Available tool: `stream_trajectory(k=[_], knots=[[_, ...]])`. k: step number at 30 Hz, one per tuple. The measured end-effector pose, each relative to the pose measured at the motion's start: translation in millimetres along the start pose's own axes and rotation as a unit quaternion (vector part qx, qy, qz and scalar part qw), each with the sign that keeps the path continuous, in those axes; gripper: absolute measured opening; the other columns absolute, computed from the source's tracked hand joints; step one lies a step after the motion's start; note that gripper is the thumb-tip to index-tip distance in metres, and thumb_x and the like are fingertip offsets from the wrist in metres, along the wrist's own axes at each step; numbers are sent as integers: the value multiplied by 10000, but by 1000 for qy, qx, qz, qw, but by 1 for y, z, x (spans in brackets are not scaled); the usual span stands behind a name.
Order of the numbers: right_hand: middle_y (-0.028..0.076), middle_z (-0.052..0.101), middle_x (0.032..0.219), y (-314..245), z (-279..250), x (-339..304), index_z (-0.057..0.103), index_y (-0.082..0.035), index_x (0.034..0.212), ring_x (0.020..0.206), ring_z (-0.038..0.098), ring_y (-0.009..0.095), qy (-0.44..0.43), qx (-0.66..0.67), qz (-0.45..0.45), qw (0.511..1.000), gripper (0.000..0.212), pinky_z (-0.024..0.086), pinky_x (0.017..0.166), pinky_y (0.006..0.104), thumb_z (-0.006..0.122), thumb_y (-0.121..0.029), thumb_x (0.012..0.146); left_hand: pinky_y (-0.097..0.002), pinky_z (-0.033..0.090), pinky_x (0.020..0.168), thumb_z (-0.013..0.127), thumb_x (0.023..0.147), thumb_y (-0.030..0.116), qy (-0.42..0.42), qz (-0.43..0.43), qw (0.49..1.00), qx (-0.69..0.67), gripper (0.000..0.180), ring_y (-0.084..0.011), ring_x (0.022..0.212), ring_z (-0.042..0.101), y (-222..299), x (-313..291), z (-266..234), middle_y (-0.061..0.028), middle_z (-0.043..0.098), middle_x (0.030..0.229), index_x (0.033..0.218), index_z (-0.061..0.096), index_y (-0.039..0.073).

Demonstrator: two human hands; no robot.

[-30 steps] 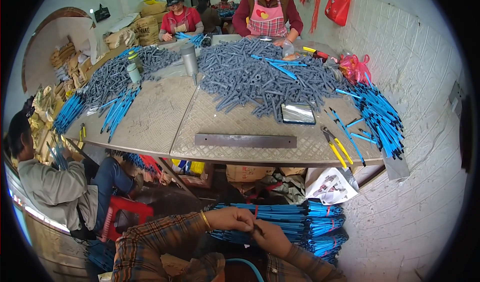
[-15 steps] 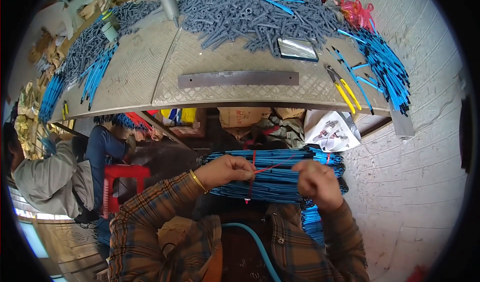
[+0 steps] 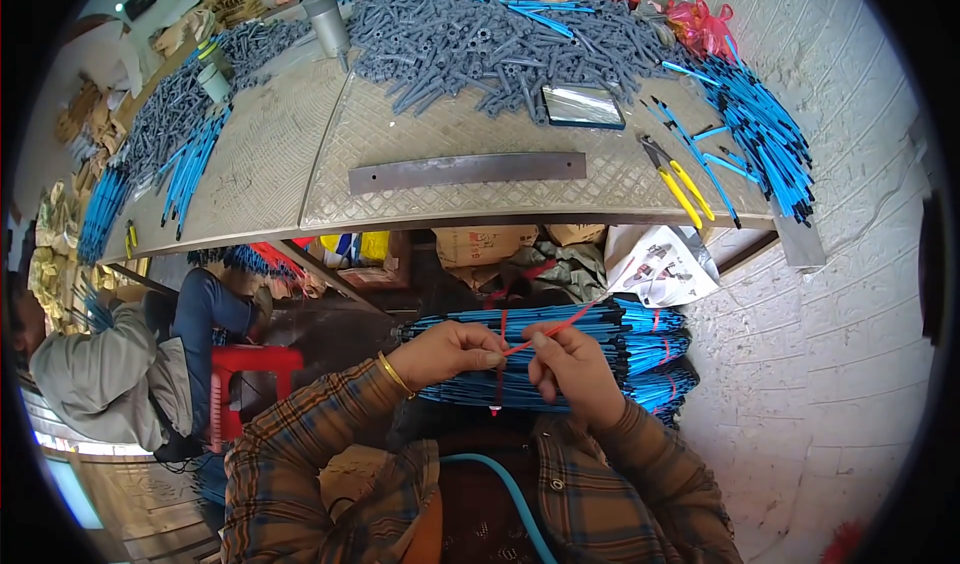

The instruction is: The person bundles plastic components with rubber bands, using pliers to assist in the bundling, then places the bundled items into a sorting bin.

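My left hand (image 3: 452,352) is closed, its thumb and fingertips pinching a thin red string (image 3: 517,348). My right hand (image 3: 578,372) grips the same string a short way to the right, and the loose end sticks out past its fingers, up and to the right. Directly beneath both hands lie bundles of thin blue rods (image 3: 520,382) with black ends. Red bands circle these bundles, one of them just under the string. Parts of the rods are hidden by my hands.
On the bench (image 3: 420,139) ahead are a flat metal bar (image 3: 468,173), yellow-handled pliers (image 3: 678,186), a phone-like slab (image 3: 583,107), heaped grey plastic pieces (image 3: 450,39) and more blue rods (image 3: 760,129). A person (image 3: 110,364) sits at the left beside a red stool (image 3: 250,359).
My right hand has moved left and inward, close to my left hand, and the string is now gripped between them. The view has shifted slightly. My left hand stays nearly in place.
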State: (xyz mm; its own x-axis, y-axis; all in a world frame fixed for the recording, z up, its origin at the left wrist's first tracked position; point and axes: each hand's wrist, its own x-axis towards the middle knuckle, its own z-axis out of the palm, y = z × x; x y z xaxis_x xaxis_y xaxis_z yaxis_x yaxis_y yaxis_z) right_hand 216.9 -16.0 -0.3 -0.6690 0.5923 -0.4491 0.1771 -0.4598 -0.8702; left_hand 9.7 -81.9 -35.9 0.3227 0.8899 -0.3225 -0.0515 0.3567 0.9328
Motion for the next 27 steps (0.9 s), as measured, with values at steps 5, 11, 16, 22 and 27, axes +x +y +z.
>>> stream_trajectory(k=[5, 11, 16, 22, 27], knots=[[45, 561, 658, 8, 2, 2, 540, 9, 1062, 484, 495, 80, 24, 53, -52, 997, 322, 413, 462, 193, 456, -270, 925, -272, 430, 857, 560, 867, 142, 11, 0, 1000, -11, 159, -127, 937, 548, 0, -1, 1, -65, 565, 1038, 900, 614, -4], [64, 576, 702, 15, 3, -5, 567, 16, 999, 510, 523, 91, 81, 75, -69, 992, 340, 428, 483, 193, 452, -296, 927, -266, 437, 850, 558, 870, 148, 19, -2, 999, -27, 168, -129, 931, 558, -3, -1, 1, -65, 588, 994, 925, 609, -2], [71, 586, 723, 28, -3, -6, 572, 16, 942, 540, 545, 104, 89, 25, -113, 989, 338, 444, 508, 201, 436, -293, 933, -242, 453, 786, 555, 878, 185, 35, 12, 999, -35, 196, -100, 845, 563, -3, 1, 3, -35, 621, 899, 939, 610, 7], [91, 582, 762, 45, 5, 6, 538, -2, 836, 691, 573, 149, 93, -41, -306, 947, 287, 469, 669, 267, 415, -240, 941, -261, 449, 832, 549, 881, 184, 26, 7, 999, -41, 207, -113, 897, 566, -7, 2, 4, -54, 615, 963, 977, 598, 7], [101, 567, 781, 39, 16, 13, 482, -12, 773, 761, 551, 162, -15, 291, -258, 921, 260, 440, 755, 290, 403, -194, 941, -257, 445, 836, 543, 886, 190, 26, -2, 996, -81, 199, -105, 896, 560, -6, 0, 5, -42, 614, 942, 955, 598, 11]])
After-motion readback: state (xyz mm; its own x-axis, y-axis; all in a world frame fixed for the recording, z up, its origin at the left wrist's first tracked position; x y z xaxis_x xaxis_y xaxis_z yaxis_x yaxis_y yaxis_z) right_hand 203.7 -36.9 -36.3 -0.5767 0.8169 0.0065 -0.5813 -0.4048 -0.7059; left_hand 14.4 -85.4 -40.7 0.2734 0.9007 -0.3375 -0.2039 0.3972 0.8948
